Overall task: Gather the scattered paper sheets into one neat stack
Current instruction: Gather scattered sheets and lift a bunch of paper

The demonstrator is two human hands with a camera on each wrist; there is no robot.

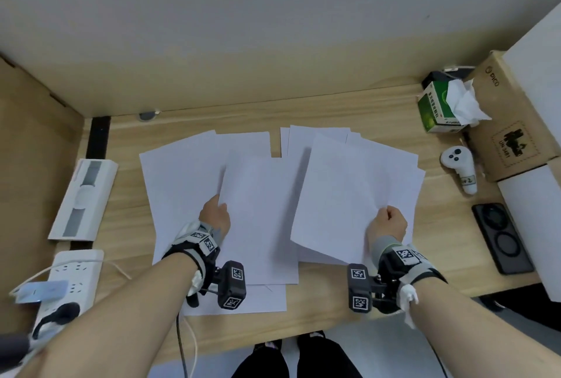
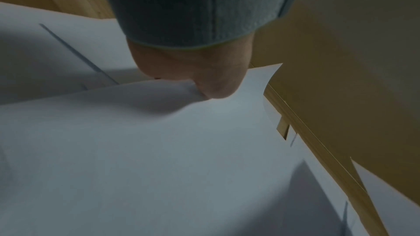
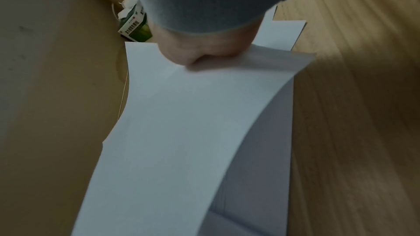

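Several white paper sheets lie spread over the wooden desk. My left hand pinches the left edge of a sheet lifted over the middle of the desk; its thumb presses on the same sheet. My right hand grips the lower right edge of another raised sheet, which curves down in the right wrist view under the hand. More sheets lie flat beneath on the left, others on the right.
A tissue box, a white controller, a cardboard box and a dark phone case stand at the right. A white box and a power strip lie at the left. A wall backs the desk.
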